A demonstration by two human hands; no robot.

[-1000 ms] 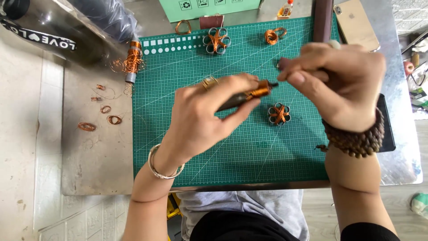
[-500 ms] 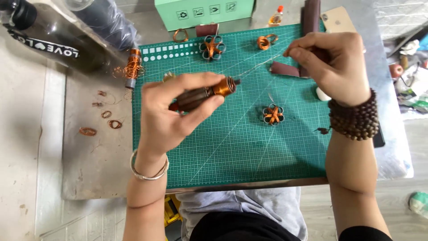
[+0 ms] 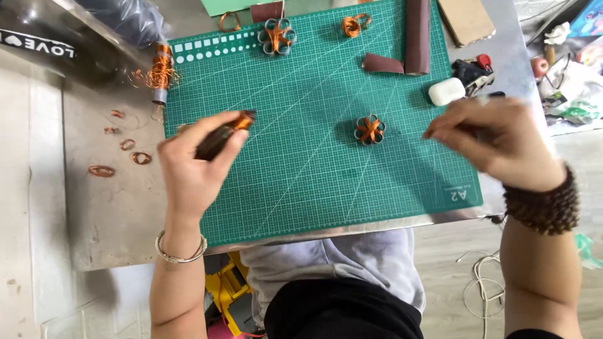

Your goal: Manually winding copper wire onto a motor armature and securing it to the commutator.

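My left hand (image 3: 195,163) grips a dark rod wound with copper wire (image 3: 225,133) over the left side of the green cutting mat (image 3: 314,176). My right hand (image 3: 496,141) is far out at the mat's right edge, its fingers pinched together on something thin, likely the wire's end; the wire itself is too fine to see. A small flower of grey loops tied with copper wire (image 3: 369,130) lies on the mat between my hands. Two similar pieces (image 3: 277,36) (image 3: 353,25) lie at the mat's far edge.
A copper wire spool (image 3: 161,72) stands at the mat's left corner, with small wire rings (image 3: 129,150) on the metal table (image 3: 107,213). Brown sandpaper rolls (image 3: 417,37), a white earbud case (image 3: 446,91) and a glue gun (image 3: 474,69) lie far right. Cables lie on the floor (image 3: 477,282).
My hands have moved apart: the left with the wire-wound rod drew left and down, the right swung out past the mat's right edge. The view has tilted toward me.
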